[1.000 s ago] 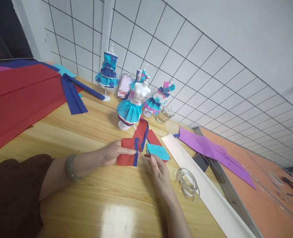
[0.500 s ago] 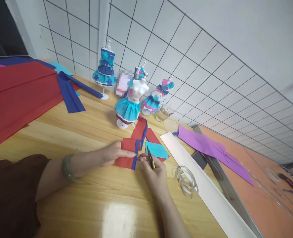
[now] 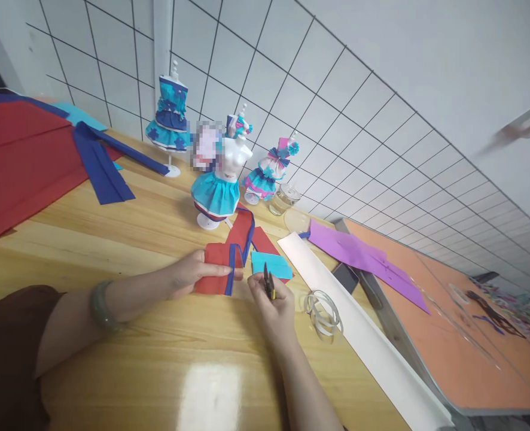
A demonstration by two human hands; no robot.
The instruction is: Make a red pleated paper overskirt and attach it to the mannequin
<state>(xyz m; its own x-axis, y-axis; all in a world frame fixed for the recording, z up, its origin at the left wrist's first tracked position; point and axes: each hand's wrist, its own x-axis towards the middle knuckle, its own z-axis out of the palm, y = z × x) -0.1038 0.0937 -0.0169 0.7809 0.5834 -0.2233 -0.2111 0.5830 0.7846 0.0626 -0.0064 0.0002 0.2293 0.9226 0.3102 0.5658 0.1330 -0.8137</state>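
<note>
Near the mannequin (image 3: 233,157), its skirt (image 3: 215,194) on but torso still bare, the left hand's (image 3: 189,272) fingers pinch a blue-banded red piece (image 3: 215,256); the right hand's (image 3: 274,305) grip a pointed tool (image 3: 270,287).

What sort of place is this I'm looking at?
Probably a craft or sewing workspace: a small white mannequin in a turquoise skirt stands on the wooden table, a large red sheet lies at the left, and the left hand holds a red piece with a blue band.
</note>
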